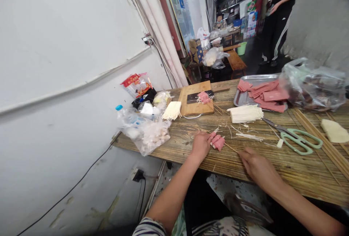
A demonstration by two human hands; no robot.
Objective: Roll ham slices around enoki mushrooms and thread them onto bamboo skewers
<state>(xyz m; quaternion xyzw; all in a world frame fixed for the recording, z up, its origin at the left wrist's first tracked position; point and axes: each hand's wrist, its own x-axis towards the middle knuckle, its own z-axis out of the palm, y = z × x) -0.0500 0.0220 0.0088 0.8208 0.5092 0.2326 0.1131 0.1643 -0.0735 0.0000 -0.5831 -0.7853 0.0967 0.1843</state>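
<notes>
My left hand (201,144) is closed on a pink meat roll wrapped around thin white enoki mushrooms. More such meat rolls (218,142) sit beside its fingers, threaded on a thin wooden skewer (230,148). The skewer's other end is pinched in my right hand (253,163). Just beyond lie loose enoki strands (249,136) and a trimmed enoki bundle (245,114). Green-handled scissors (297,139) rest to the right of them. Pink meat slices (265,92) are spread in a metal tray (237,99) at the back.
A cutting board (197,111) holds a dark blade and finished rolls (204,97). Left are another enoki bundle (172,110) and plastic bags (155,134). Bare skewers (321,138) and a large clear bag (313,85) occupy the right. A person (280,18) stands in the background.
</notes>
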